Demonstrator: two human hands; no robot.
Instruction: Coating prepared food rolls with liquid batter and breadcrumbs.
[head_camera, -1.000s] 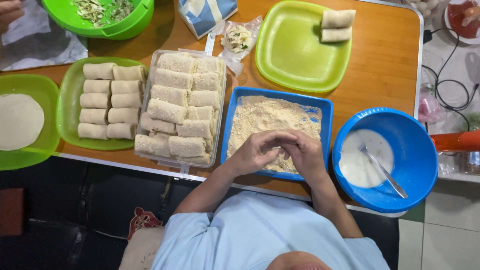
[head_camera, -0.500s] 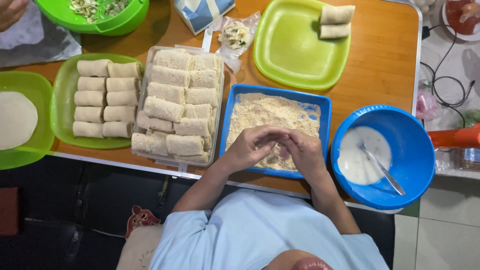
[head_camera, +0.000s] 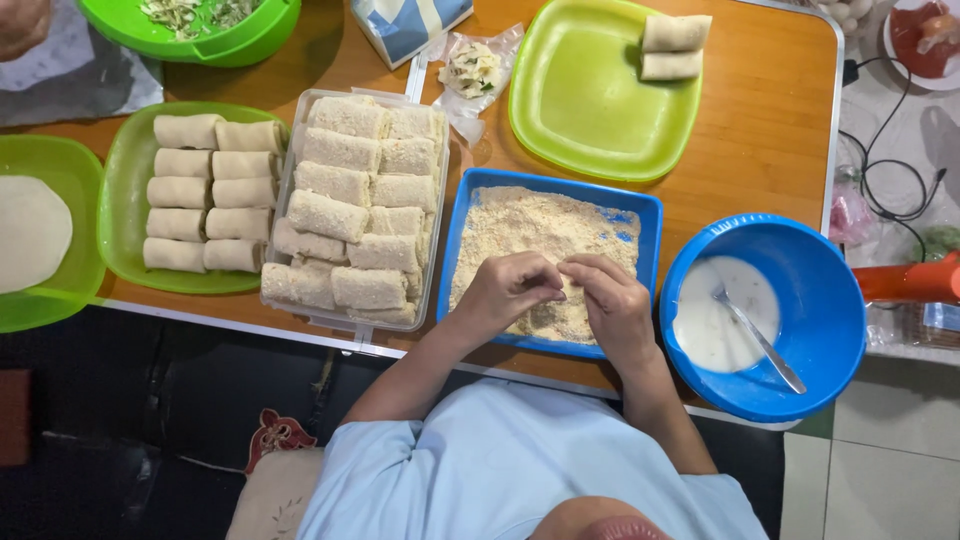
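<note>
Coating a roll, barely visible, the left hand (head_camera: 505, 290) and right hand (head_camera: 612, 300) cup it over the blue crumb tray (head_camera: 640, 205) at the tabletop's near edge. Done: clear tub of breaded rolls (head_camera: 355, 205), nearly full. Left: plain rolls on green plate (head_camera: 195, 190), left side.

Whatever the left hand (head_camera: 505, 292) and right hand (head_camera: 615, 305) pinch over the blue rectangular crumb tray (head_camera: 640, 205) is hidden between their fingers, while the far green bowl of shredded vegetables (head_camera: 250, 40), the far-left flat round dough sheet (head_camera: 30, 232) and the far-right white plate (head_camera: 905, 62) are cut by the edges.
</note>
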